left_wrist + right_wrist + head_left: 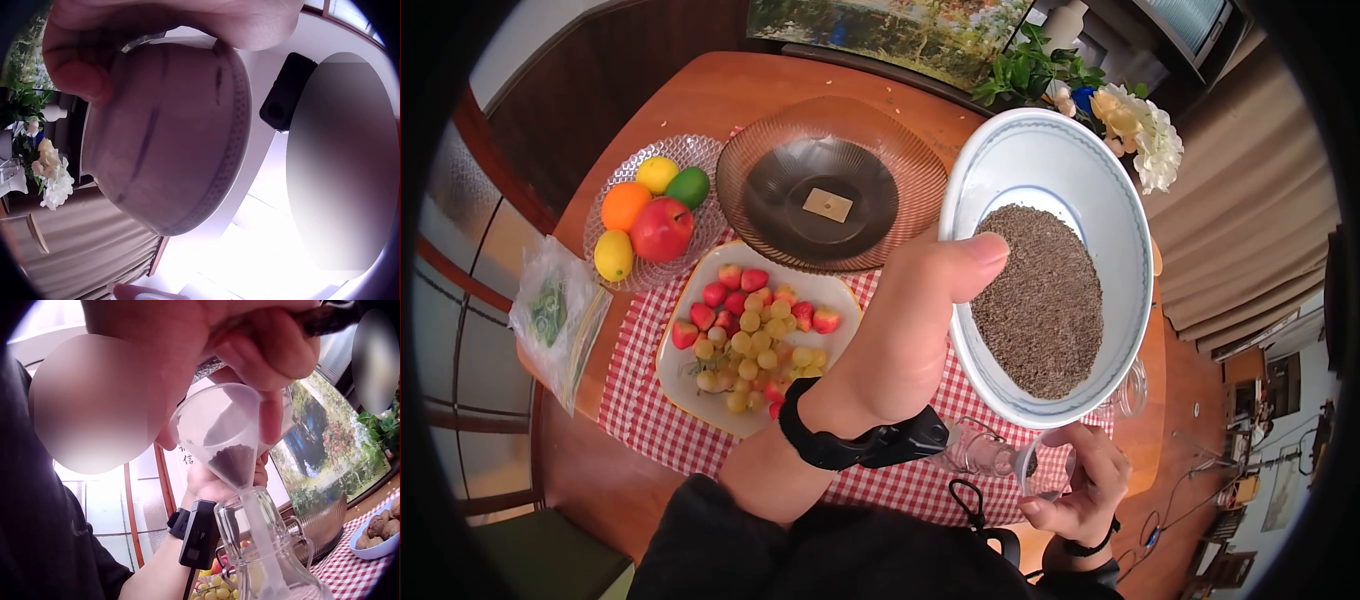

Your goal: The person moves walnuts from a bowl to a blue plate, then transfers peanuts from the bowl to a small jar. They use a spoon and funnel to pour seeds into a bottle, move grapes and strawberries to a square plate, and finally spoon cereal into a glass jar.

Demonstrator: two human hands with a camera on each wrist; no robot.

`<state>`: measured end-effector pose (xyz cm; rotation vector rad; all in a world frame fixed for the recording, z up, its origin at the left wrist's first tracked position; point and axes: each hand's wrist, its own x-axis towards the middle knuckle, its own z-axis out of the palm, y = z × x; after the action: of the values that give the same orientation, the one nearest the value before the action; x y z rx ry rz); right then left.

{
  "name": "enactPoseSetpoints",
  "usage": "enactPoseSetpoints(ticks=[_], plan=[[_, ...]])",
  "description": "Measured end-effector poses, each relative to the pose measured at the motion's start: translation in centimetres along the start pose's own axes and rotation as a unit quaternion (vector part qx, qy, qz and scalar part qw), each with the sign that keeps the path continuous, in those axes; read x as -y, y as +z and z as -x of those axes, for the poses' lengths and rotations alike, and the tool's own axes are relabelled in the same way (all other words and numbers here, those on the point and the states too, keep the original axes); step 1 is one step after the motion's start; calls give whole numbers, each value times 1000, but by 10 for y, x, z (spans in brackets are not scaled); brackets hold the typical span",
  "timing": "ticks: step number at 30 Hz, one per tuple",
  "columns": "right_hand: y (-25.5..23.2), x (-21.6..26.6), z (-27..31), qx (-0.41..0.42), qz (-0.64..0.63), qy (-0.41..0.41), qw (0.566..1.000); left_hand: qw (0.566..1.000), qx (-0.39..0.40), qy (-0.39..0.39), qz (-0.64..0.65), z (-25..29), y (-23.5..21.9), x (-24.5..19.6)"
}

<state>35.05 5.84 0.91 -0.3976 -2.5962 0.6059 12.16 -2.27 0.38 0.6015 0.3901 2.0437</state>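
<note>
White, blue-patterned bowl (pixel 1122 275) holds fine grey-brown grains (pixel 1040 300).

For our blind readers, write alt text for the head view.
A left hand holds up a white bowl of dark grains; the right hand holds a clear funnel at a glass bottle. Strawberries and grapes lie on a white plate at left.

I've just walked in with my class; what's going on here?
A person's left hand holds a round white ceramic bowl with blue trim, containing fine dark grains. Their right hand holds a clear plastic funnel, its stem inside a clear glass bottle. Similar grains sit in the funnel; whether any reached the bottle is unclear.
</note>
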Motion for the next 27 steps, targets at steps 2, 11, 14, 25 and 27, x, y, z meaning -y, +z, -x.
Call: enactPoseSetpoints(ticks=[2, 11, 14, 25, 27], plan=[[1, -3, 4, -9, -29, 7, 1000, 1000, -8, 4, -18, -2, -5, 2], [-2, -4, 6, -14, -48, 19, 999, 1000, -7, 6, -22, -2, -3, 1], [1, -6, 8, -31, -81, 23, 996, 999, -7, 10, -34, -2, -1, 1], [1, -11, 7, -43, -66, -10, 997, 999, -13, 13, -43, -2, -4, 2], [1, -12, 7, -51, -71, -8, 996, 999, -12, 11, -44, -2, -4, 3]])
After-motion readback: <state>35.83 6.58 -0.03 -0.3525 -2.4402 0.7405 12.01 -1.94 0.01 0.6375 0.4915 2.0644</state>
